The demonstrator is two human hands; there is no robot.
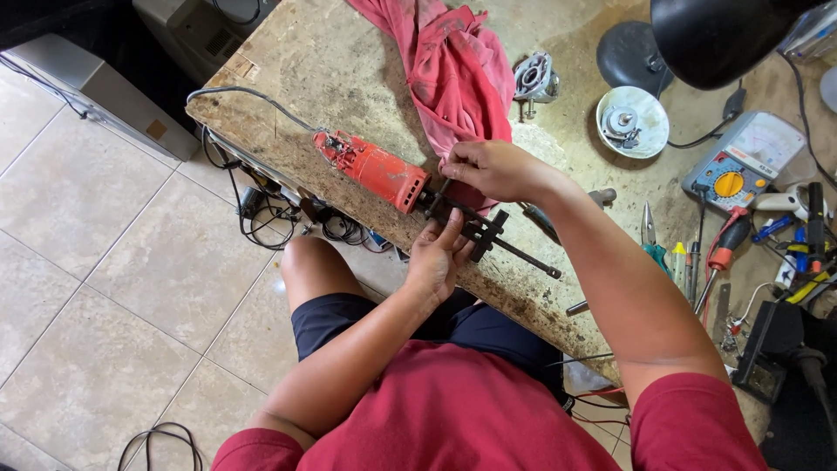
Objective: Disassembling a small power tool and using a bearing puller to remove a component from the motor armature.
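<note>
A red power tool body [373, 169] lies on the worn wooden workbench [331, 70], its cord running off to the left. A black puller [485, 234] with a threaded screw is clamped on the tool's front end. My left hand [438, 255] grips the puller from below at the bench edge. My right hand [493, 168] rests on top, fingers closed where the tool meets the puller, also touching a red rag [453, 70] spread behind it.
A metal housing [534, 80], a white round part [632, 121], a multimeter [743, 163], pliers, screwdrivers [720, 257] and other hand tools lie at the right. A black lamp shade [717, 37] hangs top right. Cables trail below the bench onto the tiled floor.
</note>
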